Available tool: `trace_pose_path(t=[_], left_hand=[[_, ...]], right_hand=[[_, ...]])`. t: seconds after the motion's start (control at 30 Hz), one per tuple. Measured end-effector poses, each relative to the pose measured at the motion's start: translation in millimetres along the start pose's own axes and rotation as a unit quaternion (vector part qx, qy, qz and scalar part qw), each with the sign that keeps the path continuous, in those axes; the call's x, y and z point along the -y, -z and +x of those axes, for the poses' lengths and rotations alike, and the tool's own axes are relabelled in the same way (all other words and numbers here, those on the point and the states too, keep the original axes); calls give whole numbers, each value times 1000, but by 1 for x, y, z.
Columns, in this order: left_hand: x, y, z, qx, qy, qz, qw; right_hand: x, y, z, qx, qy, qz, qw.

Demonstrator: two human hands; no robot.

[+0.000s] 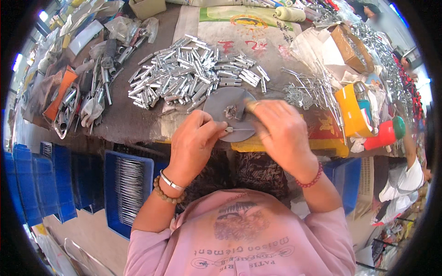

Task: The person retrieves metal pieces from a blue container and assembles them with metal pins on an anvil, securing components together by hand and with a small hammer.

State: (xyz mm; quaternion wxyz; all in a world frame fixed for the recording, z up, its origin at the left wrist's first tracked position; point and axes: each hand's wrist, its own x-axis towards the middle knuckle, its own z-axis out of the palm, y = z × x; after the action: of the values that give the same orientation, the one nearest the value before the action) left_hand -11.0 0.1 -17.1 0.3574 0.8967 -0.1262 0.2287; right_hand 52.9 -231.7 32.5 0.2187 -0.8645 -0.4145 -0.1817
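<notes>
My left hand (194, 140) pinches one slim silver metal piece (229, 129) between thumb and forefinger, its thin shaft pointing toward my right hand (282, 129). That right hand is blurred just beside the shaft's far end, fingers curled, and I cannot tell whether they grasp anything. The pinched piece sits over the near edge of a round dark-grey disc (218, 99), where a small clump of metal bits (230, 111) lies just beyond my fingertips.

I judge this one piece to be midway through its handling. Much seems left: the broad heap of short shiny silver metal tubes (170, 78) beyond my left grip is large. Below and left of that grip, a blue plastic crate (110, 193) holds a row of slender silver metal rods (130, 191), possibly finished work, though I cannot confirm it.

My count: one piece pinched, one disc, one rod-filled crate; past my right hand, one yellow container (346, 112) and one red bottle with a green cap (382, 135). Tubes, rods and bits overlap too much to number.
</notes>
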Motion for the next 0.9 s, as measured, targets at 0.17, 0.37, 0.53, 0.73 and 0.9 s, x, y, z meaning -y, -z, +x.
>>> trace_pose_path(t=[0.17, 0.37, 0.53, 0.73, 0.9], left_hand=[[1, 0, -1, 8, 9, -13, 1000], [2, 0, -2, 13, 11, -23, 1000], [3, 1, -2, 7, 1, -33, 999], [3, 0, -2, 11, 6, -25, 1000], [0, 4, -2, 26, 15, -17, 999]], right_hand=[[-28, 1, -20, 41, -62, -41, 996], [-2, 16, -34, 9, -104, 76, 992], [18, 16, -42, -56, -51, 45, 996], [11, 1, -39, -18, -102, 111, 988], [-5, 8, -19, 36, -95, 28, 994]])
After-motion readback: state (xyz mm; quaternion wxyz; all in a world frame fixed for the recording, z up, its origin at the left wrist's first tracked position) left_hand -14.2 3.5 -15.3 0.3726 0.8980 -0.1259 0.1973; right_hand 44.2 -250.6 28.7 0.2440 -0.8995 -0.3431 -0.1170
